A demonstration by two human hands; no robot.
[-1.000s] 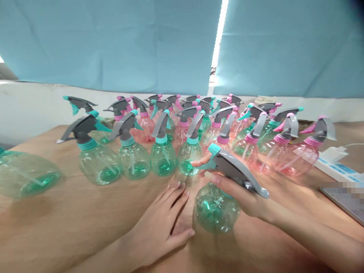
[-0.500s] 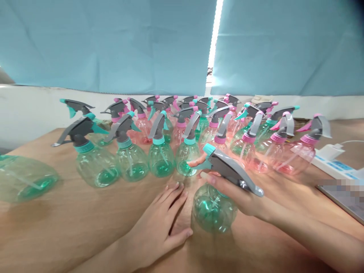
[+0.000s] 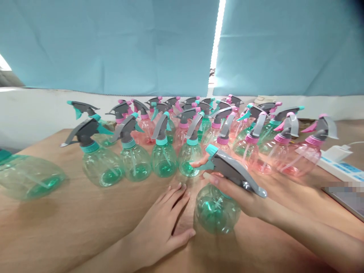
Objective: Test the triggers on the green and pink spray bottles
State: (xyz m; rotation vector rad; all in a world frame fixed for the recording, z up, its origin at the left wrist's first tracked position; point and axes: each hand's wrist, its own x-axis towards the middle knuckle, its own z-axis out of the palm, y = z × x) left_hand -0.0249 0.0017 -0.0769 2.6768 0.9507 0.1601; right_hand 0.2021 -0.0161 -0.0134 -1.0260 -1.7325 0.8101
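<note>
My right hand (image 3: 236, 189) is wrapped round the neck of a green spray bottle (image 3: 216, 212), with its grey and turquoise trigger head (image 3: 233, 167) above the hand. A fingertip lies by the turquoise trigger. The bottle is upright, close to the wooden table; I cannot tell if its base touches. To its left my left hand (image 3: 163, 220) lies flat on the table, fingers stretched out, holding nothing. Beyond the hands stands a front row of spray bottles, green ones such as this bottle (image 3: 190, 159) on the left and pink ones such as this bottle (image 3: 271, 151) on the right.
Several more green and pink spray bottles stand behind the front row, before a white wall and blue curtain (image 3: 113, 45). Another green bottle (image 3: 31, 176) is at the far left. A white power strip (image 3: 339, 167) and a flat device (image 3: 345, 199) lie at the right.
The whole view has shifted slightly, so everything appears a little further right. Both hands and the held spray bottle keep the same pose.
</note>
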